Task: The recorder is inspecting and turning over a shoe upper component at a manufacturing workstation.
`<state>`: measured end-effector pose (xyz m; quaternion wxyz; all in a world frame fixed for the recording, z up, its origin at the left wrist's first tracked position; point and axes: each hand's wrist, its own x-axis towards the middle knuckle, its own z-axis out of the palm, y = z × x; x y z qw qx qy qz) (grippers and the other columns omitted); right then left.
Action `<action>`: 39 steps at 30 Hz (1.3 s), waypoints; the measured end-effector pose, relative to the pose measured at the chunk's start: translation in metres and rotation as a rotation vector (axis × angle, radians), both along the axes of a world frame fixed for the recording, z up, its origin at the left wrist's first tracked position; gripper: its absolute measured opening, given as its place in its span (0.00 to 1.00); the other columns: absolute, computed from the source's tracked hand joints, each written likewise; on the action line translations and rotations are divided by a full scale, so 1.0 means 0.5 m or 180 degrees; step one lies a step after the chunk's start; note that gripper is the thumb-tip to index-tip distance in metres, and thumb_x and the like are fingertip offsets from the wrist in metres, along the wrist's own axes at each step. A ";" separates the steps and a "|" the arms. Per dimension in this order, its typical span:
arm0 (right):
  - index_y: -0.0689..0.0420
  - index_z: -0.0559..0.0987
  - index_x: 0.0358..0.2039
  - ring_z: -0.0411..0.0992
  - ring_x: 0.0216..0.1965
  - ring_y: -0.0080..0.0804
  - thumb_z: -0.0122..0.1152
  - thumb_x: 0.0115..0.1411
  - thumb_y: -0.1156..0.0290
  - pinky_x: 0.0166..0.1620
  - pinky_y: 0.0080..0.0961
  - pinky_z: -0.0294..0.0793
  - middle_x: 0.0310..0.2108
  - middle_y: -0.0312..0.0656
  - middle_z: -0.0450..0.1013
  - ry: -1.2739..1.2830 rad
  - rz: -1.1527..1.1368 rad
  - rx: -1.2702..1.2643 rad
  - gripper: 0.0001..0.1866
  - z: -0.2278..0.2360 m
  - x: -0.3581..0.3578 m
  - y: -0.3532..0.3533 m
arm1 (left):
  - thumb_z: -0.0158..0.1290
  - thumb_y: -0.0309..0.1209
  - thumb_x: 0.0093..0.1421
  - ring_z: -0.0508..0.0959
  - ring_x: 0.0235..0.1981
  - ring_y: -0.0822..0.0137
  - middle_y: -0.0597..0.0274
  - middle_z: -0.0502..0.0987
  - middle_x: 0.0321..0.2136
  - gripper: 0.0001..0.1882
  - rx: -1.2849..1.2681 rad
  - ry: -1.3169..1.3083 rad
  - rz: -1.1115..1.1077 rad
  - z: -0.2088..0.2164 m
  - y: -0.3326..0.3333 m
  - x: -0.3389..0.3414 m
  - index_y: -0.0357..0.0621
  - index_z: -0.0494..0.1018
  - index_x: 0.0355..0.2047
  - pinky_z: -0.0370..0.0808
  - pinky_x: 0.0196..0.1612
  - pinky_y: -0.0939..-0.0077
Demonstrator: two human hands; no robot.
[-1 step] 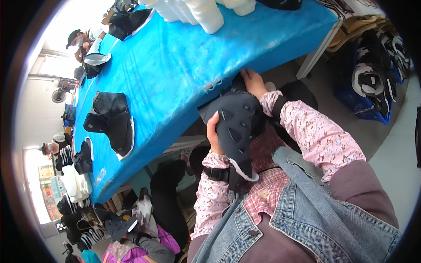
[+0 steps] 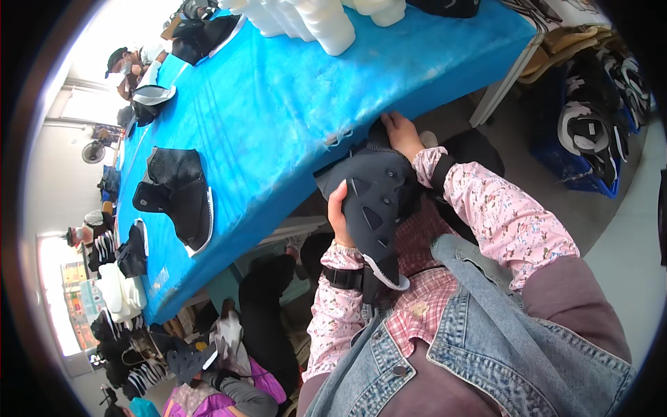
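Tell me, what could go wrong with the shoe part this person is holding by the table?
The dark shoe upper is held beyond the edge of the blue-covered table, gripped at its side by the left hand; if that grip loosened, it might drop. Its end by the right hand is close to loose threads on the table's edge, which might snag it. A black shoe upper rests near that edge and could perhaps be knocked off.
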<state>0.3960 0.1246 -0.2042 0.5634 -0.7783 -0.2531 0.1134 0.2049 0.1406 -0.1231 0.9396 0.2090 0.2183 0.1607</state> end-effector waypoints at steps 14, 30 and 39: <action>0.61 0.73 0.36 0.64 0.42 0.56 0.34 0.60 0.53 0.43 0.43 0.63 0.38 0.58 0.68 -0.0338 0.0767 -0.1326 0.25 -0.026 0.055 -0.010 | 0.44 0.42 0.54 0.75 0.35 0.62 0.55 0.74 0.36 0.21 0.0054 0.0304 0.0110 0.002 -0.017 0.026 0.39 0.68 0.42 0.73 0.40 0.69; 0.51 0.67 0.17 0.58 0.18 0.09 0.58 0.53 0.64 0.21 0.09 0.58 0.16 0.24 0.61 0.1896 0.1804 0.0103 0.13 0.340 0.088 -0.178 | 0.46 0.30 0.52 0.75 0.35 0.67 0.57 0.73 0.36 0.17 0.0907 0.0158 -0.0490 0.155 -0.015 -0.063 0.34 0.66 0.42 0.71 0.40 0.76; 0.60 0.70 0.25 0.66 0.25 0.17 0.58 0.47 0.82 0.30 0.15 0.65 0.23 0.32 0.68 -0.0715 0.2554 0.0806 0.07 0.619 -0.032 -0.139 | 0.50 0.24 0.53 0.68 0.38 0.70 0.61 0.69 0.35 0.19 0.4205 -0.0067 -0.0306 0.322 0.020 -0.230 0.34 0.63 0.46 0.64 0.42 0.77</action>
